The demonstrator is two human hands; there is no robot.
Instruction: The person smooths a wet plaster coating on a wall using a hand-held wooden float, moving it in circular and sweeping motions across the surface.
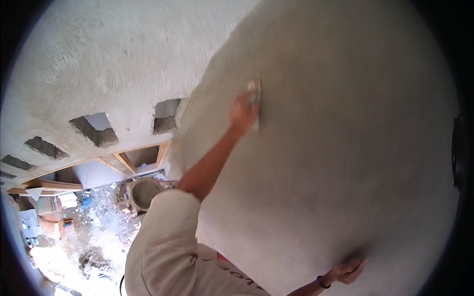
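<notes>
My left hand [242, 112] is closed around the handle of a plastering trowel [256, 111]. The trowel's narrow, pale blade stands nearly upright against the grey, freshly plastered wall [326, 133]. Lower down at the right, my right hand [348, 271], with a dark band on its wrist, is at the same wall. Its fingers are partly stretched out and no tool shows in them. The wall's damp, smooth plaster meets a lighter, rougher wall [123, 54] along a slanting edge at the left.
Several square openings [96, 129] are cut in the lighter wall, above wooden frames [140, 157]. Far below at the left stands a round tub [145, 193] of grey mix. Rubble and scattered material cover the bright ground [101, 222]. A dark object [456, 153] shows at the right rim.
</notes>
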